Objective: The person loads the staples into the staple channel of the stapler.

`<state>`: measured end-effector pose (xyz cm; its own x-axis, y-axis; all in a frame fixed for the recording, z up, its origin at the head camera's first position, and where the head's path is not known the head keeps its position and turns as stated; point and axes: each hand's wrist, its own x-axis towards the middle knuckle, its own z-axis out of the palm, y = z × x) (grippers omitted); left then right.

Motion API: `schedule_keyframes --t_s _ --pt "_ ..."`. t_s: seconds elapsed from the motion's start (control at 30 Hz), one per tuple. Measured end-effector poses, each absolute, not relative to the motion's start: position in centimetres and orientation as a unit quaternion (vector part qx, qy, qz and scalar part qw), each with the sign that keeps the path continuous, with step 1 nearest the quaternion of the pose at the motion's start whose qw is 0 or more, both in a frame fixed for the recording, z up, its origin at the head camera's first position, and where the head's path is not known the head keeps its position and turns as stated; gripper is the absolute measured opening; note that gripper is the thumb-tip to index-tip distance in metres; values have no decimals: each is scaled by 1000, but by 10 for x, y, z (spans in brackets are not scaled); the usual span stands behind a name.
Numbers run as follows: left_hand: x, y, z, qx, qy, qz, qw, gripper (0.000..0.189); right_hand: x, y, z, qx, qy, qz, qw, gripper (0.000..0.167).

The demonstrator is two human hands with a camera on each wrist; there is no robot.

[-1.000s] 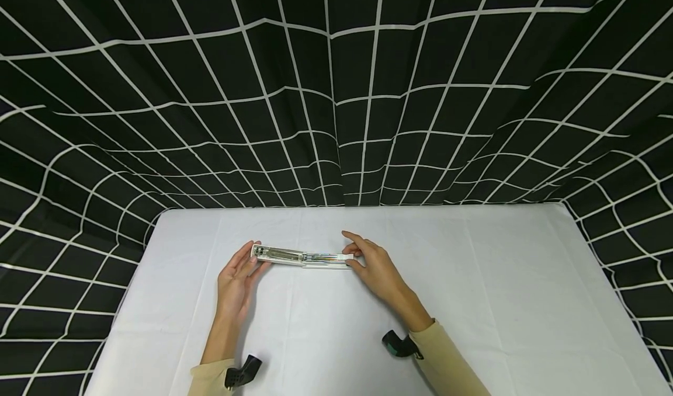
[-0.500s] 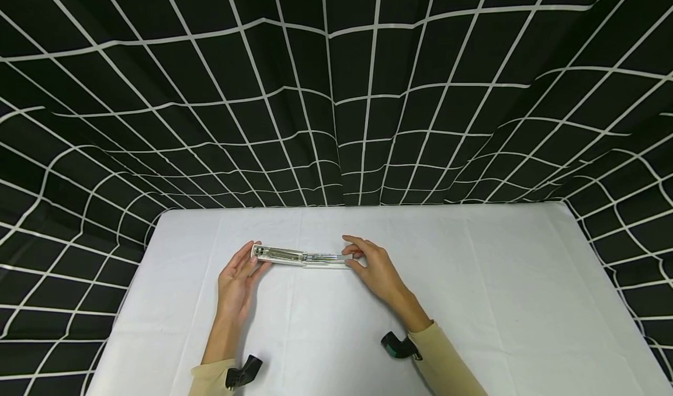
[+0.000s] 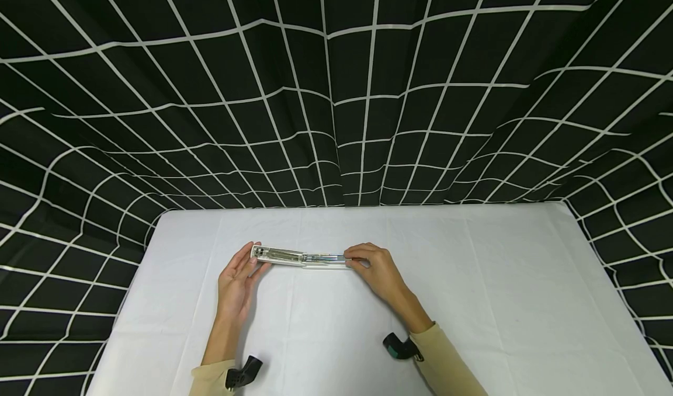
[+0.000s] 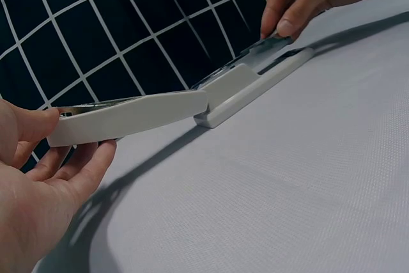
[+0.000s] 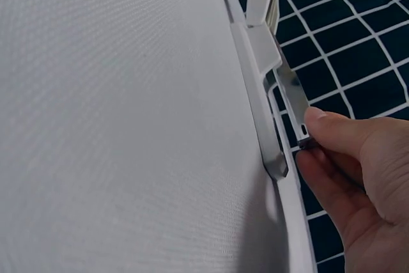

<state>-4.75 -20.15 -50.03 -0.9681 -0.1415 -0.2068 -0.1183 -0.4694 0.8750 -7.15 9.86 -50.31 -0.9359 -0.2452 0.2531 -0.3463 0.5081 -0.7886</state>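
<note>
A white stapler (image 3: 278, 256) is opened out lengthwise, its cover swung up to the left and its base (image 4: 262, 87) low over the white cloth at the right. My left hand (image 3: 235, 282) grips the end of the cover, thumb on top and fingers underneath. Between cover and base, the metal staple magazine (image 5: 295, 97) stands lifted off the base. At its free end, my right hand (image 3: 375, 270) pinches the metal tip between thumb and fingers. The right fingers hide that tip in the head view. Inside the cover, a metal spring part (image 3: 284, 254) shows.
A white cloth (image 3: 447, 302) covers the table. Behind and at both sides hang black curtains (image 3: 336, 121) with a white grid. A black wrist camera (image 3: 243, 371) sits at the left sleeve, and another wrist camera (image 3: 398, 346) at the right sleeve.
My right fingers have come down and together onto the magazine's free end; earlier the index finger was raised and spread. My left hand and the cover stay in place.
</note>
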Motion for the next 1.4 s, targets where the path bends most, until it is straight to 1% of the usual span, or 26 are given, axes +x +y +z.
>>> schedule_keyframes --t_s 0.37,0.63,1.07,1.2,1.4 --pt "-48 -201 -502 133 -513 -848 17 45 -75 102 -506 198 -857 474 40 17" --pt "-47 -199 -501 134 -511 -849 18 44 -78 110 -508 216 -843 493 8 19" --pt "-48 -200 -501 130 -510 -850 16 44 -79 109 -508 205 -843 498 5 14" --pt "-48 -200 -501 130 -510 -850 17 44 -77 110 -506 210 -861 462 17 14" --pt "-48 -200 -500 134 -512 -849 15 45 -72 112 -501 233 -894 375 72 15"
